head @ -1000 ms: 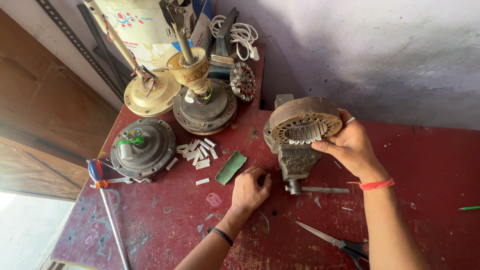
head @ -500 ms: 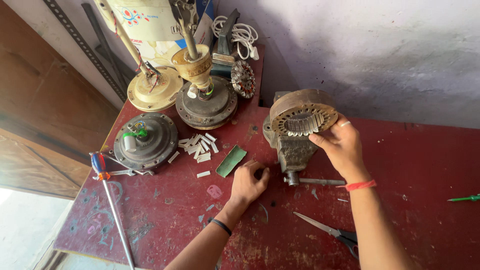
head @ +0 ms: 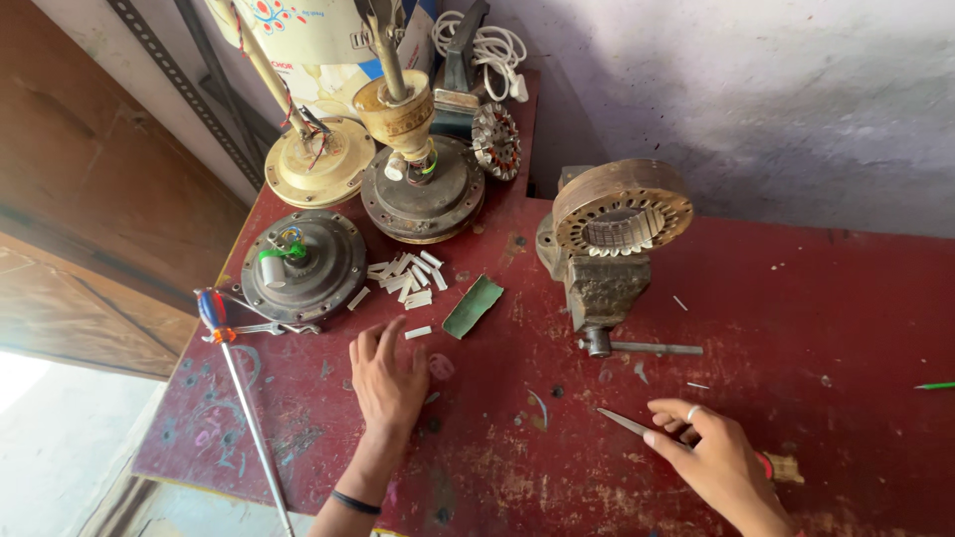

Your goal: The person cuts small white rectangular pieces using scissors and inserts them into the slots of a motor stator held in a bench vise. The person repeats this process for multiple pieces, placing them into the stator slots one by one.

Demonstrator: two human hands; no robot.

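Vise (head: 595, 283) with stator ring (head: 622, 209) on top stands mid-table (head: 846, 328); paper strips (head: 403, 278) left of it, motor housings (head: 303, 264) beyond, scissors (head: 637, 428) in front.

Pretty sure I'm looking at a small repair workshop for ceiling fans. I've got a scuffed, paint-chipped red workbench (head: 796, 298) pushed against a rough plastered wall (head: 776, 99). A grimy bench vise (head: 597, 283) sits on it with a slotted stator ring (head: 622, 209) clamped on top. Three opened-up fan motors (head: 423, 189) stand at the back, wires poking out, plus a small wound stator (head: 495, 139) leaning there. A screwdriver (head: 239, 388), scissors (head: 637, 426), little white insulation slips (head: 403, 278) and a green sheet scrap (head: 473, 305) are scattered around.
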